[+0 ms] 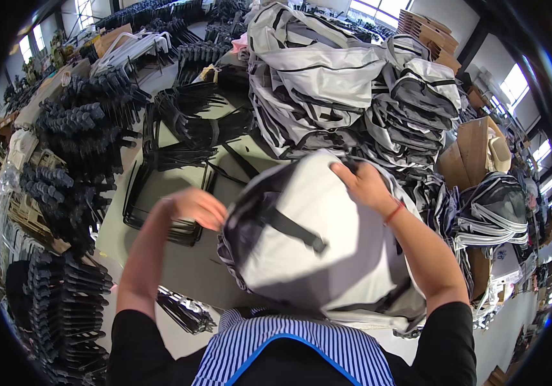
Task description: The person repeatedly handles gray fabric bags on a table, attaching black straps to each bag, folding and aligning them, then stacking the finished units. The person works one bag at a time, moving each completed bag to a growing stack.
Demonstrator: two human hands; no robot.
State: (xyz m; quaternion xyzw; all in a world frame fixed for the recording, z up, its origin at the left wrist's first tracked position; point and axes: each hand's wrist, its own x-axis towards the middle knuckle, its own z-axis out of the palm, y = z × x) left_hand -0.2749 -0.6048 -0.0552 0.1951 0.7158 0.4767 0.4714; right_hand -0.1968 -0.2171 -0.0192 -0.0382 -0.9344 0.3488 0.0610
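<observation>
A light-grey fabric cover [348, 222] with dark mesh and a black strap [295, 231] spreads over the near edge of the table. My right hand [365, 186] grips its upper edge, thumb on the pale face. Blurred by motion, my left hand [198, 207] is at the cover's left edge; whether it grips the fabric cannot be made out. Beneath and beyond my left hand, black rectangular wire frames [165, 227] lie stacked on the table [179, 270]. Further back on the table lie bundles of thin black strips [208, 120].
Tall piles of similar grey covers [324, 82] rise at the back right. Stacks of black frame parts [68, 309] crowd the left. To the right are a cardboard box [468, 154] and black mesh pieces with white edging [493, 212]. Thin black rods [186, 311] show below the table's front edge.
</observation>
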